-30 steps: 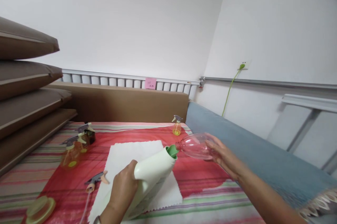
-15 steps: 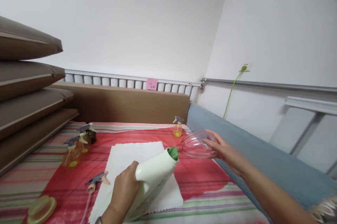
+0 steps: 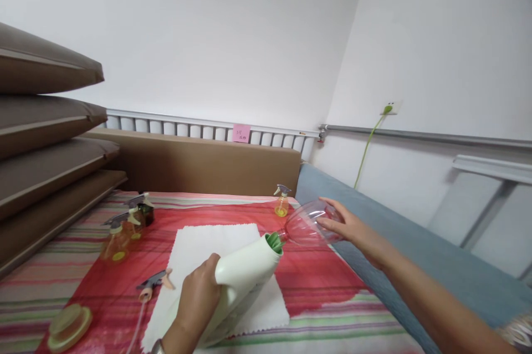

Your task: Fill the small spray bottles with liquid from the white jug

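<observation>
My left hand is closed around the handle of a pale green jug, which leans to the right over the white sheet. The jug's open mouth shows a darker green inside. In my right hand is a clear, rounded plastic bottle with no top on it, held by its wide base. Its neck lies sideways at the jug's mouth; I cannot tell whether they touch. Left of the jug lies a loose spray head with its tube. A round yellowish lid lies at lower left.
Several spray bottles stand at the left, and another spray bottle stands behind the clear bottle. The white scalloped sheet lies on red cloth. A brown board, blue padded edge and stacked brown cushions border the surface.
My right hand has turned the clear bottle slightly, its base end now a little higher. My left hand and the jug stay almost where they were.
</observation>
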`<action>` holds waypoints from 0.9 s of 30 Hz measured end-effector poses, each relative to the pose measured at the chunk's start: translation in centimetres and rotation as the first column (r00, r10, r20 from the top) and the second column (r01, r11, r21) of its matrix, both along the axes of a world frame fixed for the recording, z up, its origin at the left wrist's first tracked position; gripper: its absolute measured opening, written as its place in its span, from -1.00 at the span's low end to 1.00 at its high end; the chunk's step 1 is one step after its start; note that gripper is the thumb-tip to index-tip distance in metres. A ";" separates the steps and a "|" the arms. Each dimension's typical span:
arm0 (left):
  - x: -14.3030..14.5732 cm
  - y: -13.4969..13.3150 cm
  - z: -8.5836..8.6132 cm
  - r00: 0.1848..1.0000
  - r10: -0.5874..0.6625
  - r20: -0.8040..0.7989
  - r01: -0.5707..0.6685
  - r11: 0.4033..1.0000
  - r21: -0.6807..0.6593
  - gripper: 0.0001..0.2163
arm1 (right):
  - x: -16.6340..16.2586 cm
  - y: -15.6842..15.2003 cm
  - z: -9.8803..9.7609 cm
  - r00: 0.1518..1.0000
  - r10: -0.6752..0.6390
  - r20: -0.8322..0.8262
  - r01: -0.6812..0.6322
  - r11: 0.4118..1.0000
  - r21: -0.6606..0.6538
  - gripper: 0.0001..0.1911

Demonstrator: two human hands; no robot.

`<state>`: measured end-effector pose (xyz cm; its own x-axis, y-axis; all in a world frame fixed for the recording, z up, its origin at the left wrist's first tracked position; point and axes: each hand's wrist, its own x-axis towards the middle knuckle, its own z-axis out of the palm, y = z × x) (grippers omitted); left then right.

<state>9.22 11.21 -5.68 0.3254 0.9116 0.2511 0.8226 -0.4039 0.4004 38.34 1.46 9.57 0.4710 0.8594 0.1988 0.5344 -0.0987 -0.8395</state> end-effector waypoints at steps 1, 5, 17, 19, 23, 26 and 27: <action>0.0 0.0 0.0 1.000 0.000 -0.003 0.000 1.000 -0.003 -0.75 | 0.0 0.0 0.2 1.000 0.021 0.023 -0.021 1.000 -0.004 -0.21; 0.1 -0.1 0.1 1.000 0.016 -0.014 -0.016 1.000 -0.012 -0.77 | -0.1 0.2 1.4 0.983 0.099 0.156 -0.088 0.993 -0.080 -0.20; 0.0 -0.2 0.1 1.000 -0.018 0.006 0.018 1.000 -0.014 -0.77 | -5.2 0.2 4.9 0.751 0.285 0.596 -0.215 0.959 -0.187 -0.22; -0.1 -0.2 0.0 1.000 -0.024 0.015 0.024 1.000 -0.013 -0.78 | -6.2 0.2 5.0 0.707 0.323 0.629 -0.245 0.946 -0.210 -0.23; -0.4 -0.2 -0.4 0.999 -0.018 0.039 0.018 1.000 -0.011 -0.77 | -7.7 0.2 4.8 0.631 0.329 0.702 -0.246 0.944 -0.221 -0.27; -0.6 -0.3 -0.6 0.998 -0.011 0.065 0.012 1.000 -0.013 -0.78 | -8.0 0.1 4.6 0.616 0.307 0.725 -0.242 0.950 -0.196 -0.26; -0.6 -0.3 -0.7 0.997 -0.009 0.072 0.010 1.000 -0.015 -0.78 | -7.9 0.1 4.6 0.616 0.308 0.725 -0.243 0.950 -0.197 -0.25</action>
